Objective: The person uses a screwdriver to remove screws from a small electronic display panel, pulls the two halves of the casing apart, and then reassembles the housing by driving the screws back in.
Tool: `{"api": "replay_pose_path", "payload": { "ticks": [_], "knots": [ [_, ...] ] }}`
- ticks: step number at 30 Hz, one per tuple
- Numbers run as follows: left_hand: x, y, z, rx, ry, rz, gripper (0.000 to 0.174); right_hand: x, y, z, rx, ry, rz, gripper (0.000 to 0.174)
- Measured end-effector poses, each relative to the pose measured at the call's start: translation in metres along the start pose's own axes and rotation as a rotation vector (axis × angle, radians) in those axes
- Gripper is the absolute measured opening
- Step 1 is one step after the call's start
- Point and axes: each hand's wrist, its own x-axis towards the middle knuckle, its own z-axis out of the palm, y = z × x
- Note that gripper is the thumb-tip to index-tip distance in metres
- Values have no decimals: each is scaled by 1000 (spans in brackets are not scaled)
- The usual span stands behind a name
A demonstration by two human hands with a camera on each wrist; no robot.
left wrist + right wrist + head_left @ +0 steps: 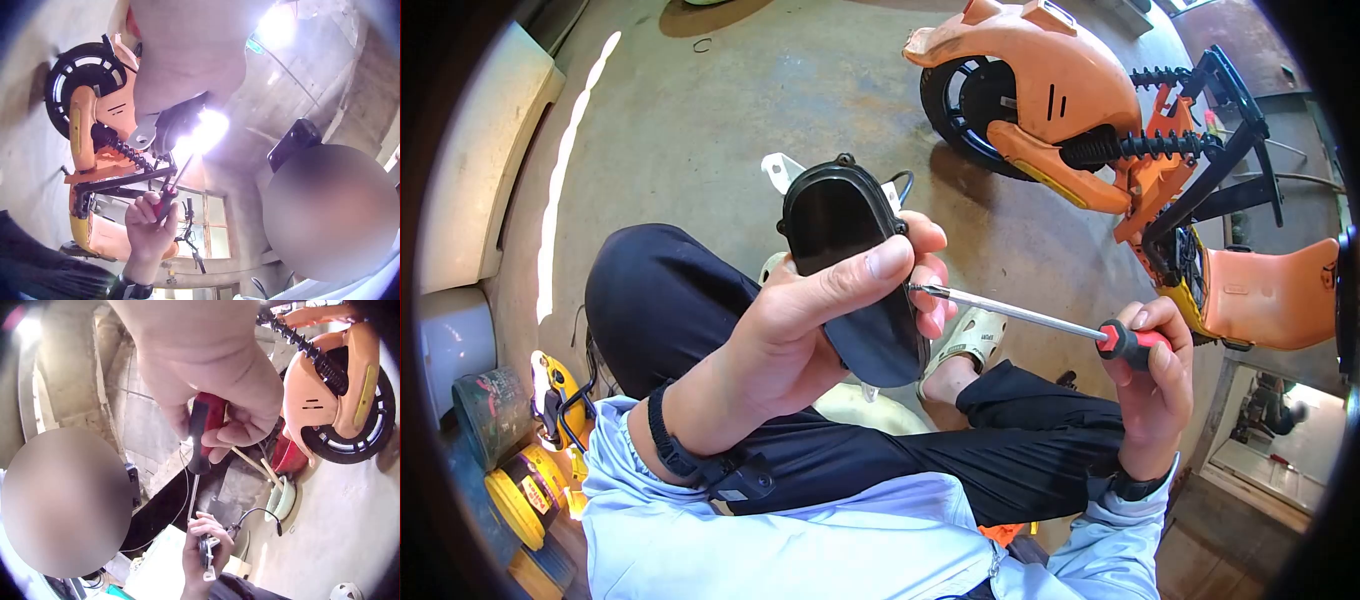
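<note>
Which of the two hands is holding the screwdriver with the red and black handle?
The right hand grips the red-and-black-handled metal screwdriver by its handle; the left hand instead holds the glossy black plastic cover.

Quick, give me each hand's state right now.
Left hand: grips the black plastic housing.
Right hand: grips the red-handled screwdriver, tip at the housing.

The right hand grips a screwdriver, its shaft reaching a dark part the left hand holds.
</note>
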Motion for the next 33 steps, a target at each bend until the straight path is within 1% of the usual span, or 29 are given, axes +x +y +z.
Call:
{"api": "replay_pose_path", "payload": {
  "ticks": [1,5,8,12,14,16,17,18,20,21,23,27,29,33],
  "knots": [
    [0,-1,0,-32,1,22,31,0,0,0,1,3,4,41],
    [-1,1,-1,-24,-6,10,33,0,-1,1,2,15,11,40],
    [-2,4,1,61,-10,-23,37,0,0,-1,1,8,15,39],
    [-2,2,1,85,15,40,38,0,0,1,18,17,7,39],
    [-1,2,1,106,14,68,37,0,0,5,23,73,-19,38],
    [1,1,2,98,103,141,37,0,2,3,5,60,-46,38],
    [0,2,3,87,150,141,35,-1,4,3,-15,45,-69,38],
    [1,2,3,89,154,139,35,-1,4,4,-11,44,-66,38],
    [4,1,4,160,261,181,36,-2,6,8,-85,58,-119,37],
    [4,-1,1,153,270,192,38,-3,6,9,-82,58,-118,37],
    [5,-2,2,150,296,196,38,-4,6,12,-204,77,-157,36],
    [7,-3,4,167,356,210,41,-5,6,12,-238,79,-184,34],
    [6,-3,4,168,349,204,41,-5,6,12,-257,76,-213,34],
    [7,-3,4,149,363,193,42,-5,6,13,-276,86,-212,34]
  ]
}}
